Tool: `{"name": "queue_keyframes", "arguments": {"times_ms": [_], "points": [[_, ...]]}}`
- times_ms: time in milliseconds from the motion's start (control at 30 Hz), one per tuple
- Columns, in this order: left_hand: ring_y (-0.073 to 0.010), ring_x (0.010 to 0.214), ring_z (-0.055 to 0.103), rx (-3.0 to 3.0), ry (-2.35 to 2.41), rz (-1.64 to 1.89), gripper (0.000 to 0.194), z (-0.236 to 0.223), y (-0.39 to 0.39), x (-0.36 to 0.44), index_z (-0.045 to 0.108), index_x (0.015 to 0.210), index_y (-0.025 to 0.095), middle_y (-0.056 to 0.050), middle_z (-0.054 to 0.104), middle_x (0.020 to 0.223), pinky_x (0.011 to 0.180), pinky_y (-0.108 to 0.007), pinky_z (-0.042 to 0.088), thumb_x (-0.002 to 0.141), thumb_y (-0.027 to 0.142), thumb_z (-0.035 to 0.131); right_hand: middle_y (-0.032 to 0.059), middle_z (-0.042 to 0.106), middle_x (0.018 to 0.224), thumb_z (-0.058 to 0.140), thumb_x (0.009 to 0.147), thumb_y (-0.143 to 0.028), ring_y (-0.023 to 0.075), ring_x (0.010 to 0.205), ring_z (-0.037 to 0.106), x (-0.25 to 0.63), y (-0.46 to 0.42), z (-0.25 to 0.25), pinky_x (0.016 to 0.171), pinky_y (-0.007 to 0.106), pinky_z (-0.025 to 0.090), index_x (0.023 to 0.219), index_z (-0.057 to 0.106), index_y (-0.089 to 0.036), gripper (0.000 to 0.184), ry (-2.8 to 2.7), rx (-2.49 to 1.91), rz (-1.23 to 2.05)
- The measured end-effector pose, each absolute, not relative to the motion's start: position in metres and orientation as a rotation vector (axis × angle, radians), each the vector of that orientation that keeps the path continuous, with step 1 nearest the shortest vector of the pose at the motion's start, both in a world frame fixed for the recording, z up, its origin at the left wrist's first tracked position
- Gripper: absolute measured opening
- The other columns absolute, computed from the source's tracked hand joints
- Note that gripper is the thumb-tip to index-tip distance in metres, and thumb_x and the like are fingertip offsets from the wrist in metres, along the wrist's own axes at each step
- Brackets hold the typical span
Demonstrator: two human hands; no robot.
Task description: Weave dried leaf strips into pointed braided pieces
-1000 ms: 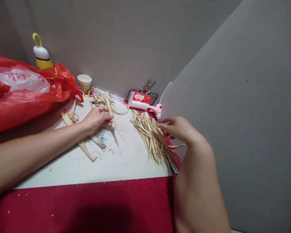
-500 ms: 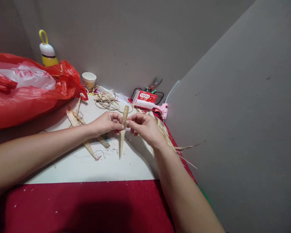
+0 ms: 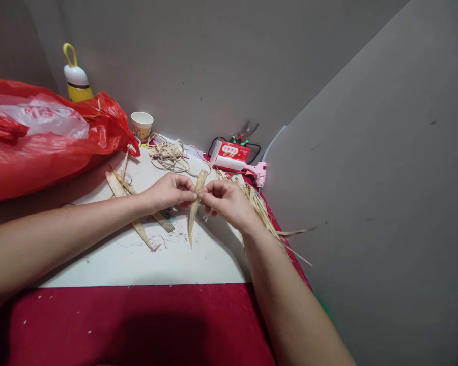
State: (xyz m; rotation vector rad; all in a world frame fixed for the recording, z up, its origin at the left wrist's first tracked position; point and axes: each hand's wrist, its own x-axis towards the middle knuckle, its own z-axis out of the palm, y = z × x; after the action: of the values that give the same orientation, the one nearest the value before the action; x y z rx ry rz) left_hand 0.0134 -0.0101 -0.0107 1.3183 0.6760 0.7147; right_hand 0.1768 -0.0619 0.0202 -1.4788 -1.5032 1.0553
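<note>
A flat, pale tan strip of dried plant material, tapering to a point at its lower end, is held upright above the white board. My left hand pinches it from the left, near its middle. From the right, my right hand grips it at the same height, thumb and fingertips closed. The two hands almost touch. Below my left wrist lie more stiff tan strips, partly covered by the forearm. A bundle of thin straw-like strips lies beyond my right wrist.
Coiled twine and a paper cup sit at the back. Farther right are a red-and-white box, a pink glue gun and pruning shears. A red plastic bag and a yellow-white bottle stand left. Grey walls close in behind and right.
The strip has turned slightly in my fingers, its broad face now showing more. Both hands stay pinched on it at nearly the same spot. The view has shifted a little.
</note>
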Motion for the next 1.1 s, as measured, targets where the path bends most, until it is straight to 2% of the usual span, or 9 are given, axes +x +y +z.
{"name": "queue_keyframes", "arguments": {"times_ms": [200, 467, 567, 733, 833, 967, 1100], "points": [[-0.0063, 0.048, 0.052, 1.367, 0.694, 0.741, 0.007, -0.011, -0.011, 0.014, 0.063, 0.066, 0.013, 0.001, 0.059, 0.055, 0.048, -0.018, 0.039, 0.070, 0.012, 0.068, -0.0024, 0.054, 0.055, 0.063, 0.068, -0.027, 0.0097, 0.047, 0.050, 0.175, -0.062, 0.014, 0.044, 0.022, 0.038, 0.063, 0.055, -0.019, 0.013, -1.590, -1.495, 0.919], [-0.0062, 0.048, 0.053, 1.399, 0.699, 0.815, 0.010, -0.007, -0.012, 0.015, 0.059, 0.066, 0.013, 0.002, 0.059, 0.053, 0.049, -0.017, 0.040, 0.071, 0.009, 0.067, -0.0021, 0.054, 0.053, 0.058, 0.066, -0.019, 0.0105, 0.051, 0.047, 0.178, -0.055, 0.004, 0.051, 0.023, 0.035, 0.058, 0.054, -0.019, 0.009, -1.678, -1.641, 0.382], [-0.0073, 0.048, 0.056, 1.304, 0.712, 0.808, 0.010, -0.005, -0.013, 0.015, 0.057, 0.070, 0.013, 0.001, 0.061, 0.053, 0.051, -0.018, 0.045, 0.075, 0.007, 0.064, -0.0001, 0.060, 0.057, 0.059, 0.066, -0.022, 0.0121, 0.053, 0.054, 0.182, -0.054, 0.006, 0.050, 0.023, 0.040, 0.062, 0.055, -0.019, 0.007, -1.516, -1.605, 0.612], [-0.0105, 0.054, 0.065, 1.098, 0.658, 0.750, 0.012, 0.001, -0.013, 0.015, 0.050, 0.078, 0.014, -0.005, 0.070, 0.067, 0.055, -0.021, 0.052, 0.082, 0.005, 0.057, 0.0037, 0.072, 0.082, 0.069, 0.064, -0.029, 0.0146, 0.071, 0.067, 0.182, -0.055, 0.011, 0.057, 0.023, 0.052, 0.069, 0.054, -0.019, 0.018, -1.158, -1.310, 1.086], [-0.0104, 0.052, 0.065, 1.006, 0.682, 0.748, 0.013, 0.002, -0.010, 0.013, 0.049, 0.079, 0.014, -0.005, 0.068, 0.065, 0.052, -0.020, 0.052, 0.084, 0.002, 0.053, 0.0018, 0.071, 0.078, 0.071, 0.062, -0.030, 0.0134, 0.067, 0.067, 0.186, -0.052, 0.014, 0.054, 0.022, 0.053, 0.073, 0.053, -0.020, 0.023, -0.909, -1.170, 1.299], [-0.0103, 0.052, 0.064, 0.911, 0.736, 0.817, 0.017, -0.001, 0.001, 0.009, 0.049, 0.076, 0.013, -0.006, 0.067, 0.065, 0.051, -0.020, 0.053, 0.083, 0.000, 0.054, -0.0042, 0.062, 0.062, 0.071, 0.061, -0.028, 0.0074, 0.049, 0.056, 0.209, -0.055, 0.035, 0.044, 0.018, 0.045, 0.074, 0.052, -0.021, 0.024, -0.806, -1.084, 1.291], [-0.0102, 0.052, 0.063, 0.872, 0.778, 0.879, 0.020, -0.004, 0.009, 0.006, 0.048, 0.073, 0.014, -0.007, 0.068, 0.067, 0.050, -0.019, 0.053, 0.081, -0.002, 0.057, -0.0054, 0.057, 0.058, 0.066, 0.068, -0.028, 0.0069, 0.048, 0.053, 0.242, -0.080, 0.078, 0.042, 0.019, 0.038, 0.074, 0.053, -0.024, 0.015, -0.998, -1.112, 1.036]]}}
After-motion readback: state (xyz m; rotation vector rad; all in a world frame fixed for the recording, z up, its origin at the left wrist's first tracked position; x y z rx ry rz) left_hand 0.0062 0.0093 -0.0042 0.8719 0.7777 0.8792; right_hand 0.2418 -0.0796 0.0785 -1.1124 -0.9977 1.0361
